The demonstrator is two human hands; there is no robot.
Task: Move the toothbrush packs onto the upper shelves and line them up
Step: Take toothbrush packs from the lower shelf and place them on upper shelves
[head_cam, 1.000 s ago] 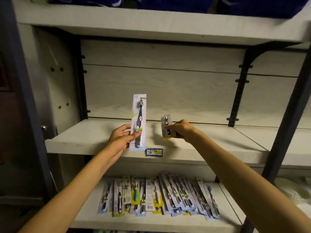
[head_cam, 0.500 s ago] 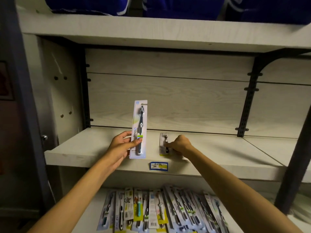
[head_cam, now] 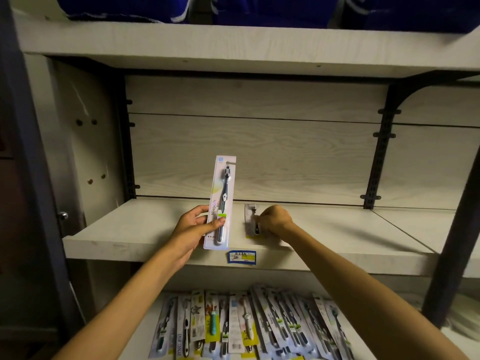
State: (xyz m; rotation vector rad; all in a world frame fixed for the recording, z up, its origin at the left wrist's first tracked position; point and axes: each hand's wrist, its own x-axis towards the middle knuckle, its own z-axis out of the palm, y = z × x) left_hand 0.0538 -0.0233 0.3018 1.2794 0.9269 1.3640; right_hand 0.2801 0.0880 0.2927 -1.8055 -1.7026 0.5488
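The left hand (head_cam: 192, 227) gripped an upright toothbrush pack (head_cam: 221, 201) between thumb and curled fingers, its lower end level with the front edge of the upper shelf (head_cam: 130, 229). The right hand (head_cam: 275, 219), fingers curled, pinched a second pack (head_cam: 251, 220) lying flat on that shelf, just beside the first and set back from the front lip above a blue price label (head_cam: 242, 256). Bare board extended left to the side panel and right to the dark bracket (head_cam: 376, 162). The remaining packs (head_cam: 246, 326) lay overlapped on the lower shelf (head_cam: 145, 331).

Flat pack (head_cam: 250, 220) half-hidden (right hand (head_cam: 275, 219))
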